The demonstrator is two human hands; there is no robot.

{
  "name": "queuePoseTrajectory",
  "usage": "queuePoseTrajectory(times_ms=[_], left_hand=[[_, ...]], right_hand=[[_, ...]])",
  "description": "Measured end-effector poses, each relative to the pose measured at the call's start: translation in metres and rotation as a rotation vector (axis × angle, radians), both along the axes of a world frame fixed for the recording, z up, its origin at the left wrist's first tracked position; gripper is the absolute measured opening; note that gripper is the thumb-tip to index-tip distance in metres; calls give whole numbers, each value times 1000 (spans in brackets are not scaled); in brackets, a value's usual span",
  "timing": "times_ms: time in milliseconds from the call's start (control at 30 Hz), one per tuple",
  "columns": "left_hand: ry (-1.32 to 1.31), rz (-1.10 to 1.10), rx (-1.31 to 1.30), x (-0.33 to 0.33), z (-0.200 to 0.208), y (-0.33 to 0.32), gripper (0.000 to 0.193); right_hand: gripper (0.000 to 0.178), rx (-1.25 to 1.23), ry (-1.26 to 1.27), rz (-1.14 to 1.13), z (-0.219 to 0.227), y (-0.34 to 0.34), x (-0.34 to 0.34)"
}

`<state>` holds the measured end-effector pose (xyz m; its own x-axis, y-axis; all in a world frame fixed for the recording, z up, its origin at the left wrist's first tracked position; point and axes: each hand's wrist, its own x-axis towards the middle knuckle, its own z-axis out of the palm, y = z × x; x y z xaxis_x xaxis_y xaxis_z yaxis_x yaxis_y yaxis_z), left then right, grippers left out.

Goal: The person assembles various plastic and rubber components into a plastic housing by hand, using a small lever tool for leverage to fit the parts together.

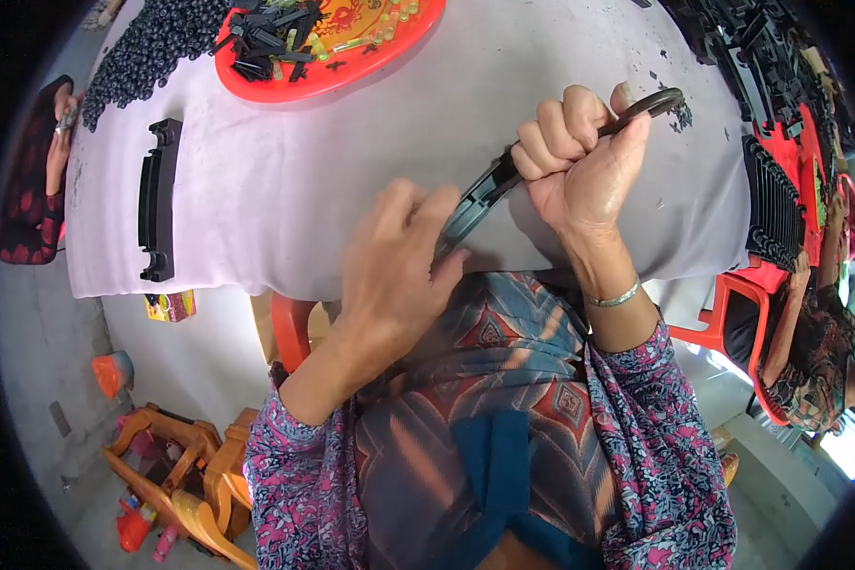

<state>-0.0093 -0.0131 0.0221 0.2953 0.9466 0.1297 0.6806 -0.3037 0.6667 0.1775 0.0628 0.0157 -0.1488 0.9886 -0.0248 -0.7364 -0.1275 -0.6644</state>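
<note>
My right hand [589,157] is closed around a long black plastic piece [484,201] that slants from upper right to lower left. A curved, hook-like end of it sticks out past my thumb. Its lower stretch has an open channel with grey-green parts inside. At that lower end my left hand [399,256], blurred by motion, has its fingers curled over the piece and its thumb beneath. The very tip is hidden behind the left fingers. Both hands are above the near edge of the cloth-covered table [323,199].
A black bar [161,199] with round knobs lies at the table's left. Black beads [152,52] and a red tray [337,84] with small black and yellow-green parts are farther back. Black strips [769,204] are stacked at right. Other people sit at both sides.
</note>
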Motion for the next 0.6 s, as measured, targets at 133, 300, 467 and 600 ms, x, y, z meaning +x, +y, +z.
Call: queuePoseTrajectory(times_ms=[133, 300, 467, 600], left_hand=[[-127, -40, 39, 0, -8, -3, 40], [-41, -91, 109, -1, -12, -2, 36], [6, -107, 148, -2, -10, -2, 35], [37, -102, 185, -2, -12, -3, 34]], right_hand=[[56, 3, 31, 14, -3, -1, 0], [56, -19, 86, 32, -3, -1, 1], [56, -9, 101, 37, -4, -2, -2], [56, -1, 90, 44, -4, -2, -1]])
